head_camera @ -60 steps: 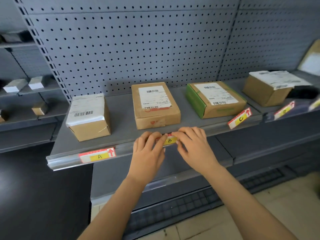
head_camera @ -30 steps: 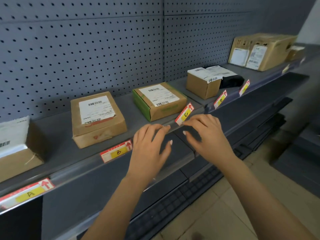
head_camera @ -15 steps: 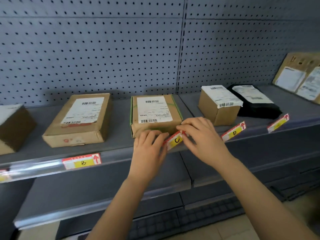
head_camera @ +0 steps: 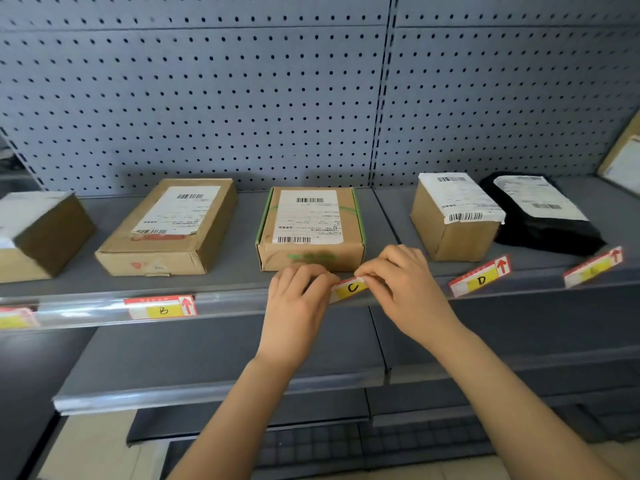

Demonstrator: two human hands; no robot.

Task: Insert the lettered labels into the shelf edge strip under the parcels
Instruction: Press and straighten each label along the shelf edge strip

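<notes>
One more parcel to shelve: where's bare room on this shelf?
Bare shelf shows between the flat brown box and the green-edged box, and between that and the small box. Crowded: the small box and black bag sit close together, and the left hand and right hand pinch label C.

Tight at the front: the green-edged parcel (head_camera: 311, 230) sat just behind the left hand (head_camera: 294, 306) and right hand (head_camera: 405, 289), both pinching the C label (head_camera: 351, 289), so only a thin band of shelf (head_camera: 242, 261) showed before the edge strip (head_camera: 225, 301). Wider lanes ran back to the pegboard (head_camera: 207, 98) on either side, one beside the flat brown parcel (head_camera: 169, 230), one beside the small taped parcel (head_camera: 453, 220). The strip lay bare between the B label (head_camera: 162, 308) and the left hand. The D label (head_camera: 479, 280) stuck up, tilted. Open air hung over the lower shelf (head_camera: 207, 358).
</notes>
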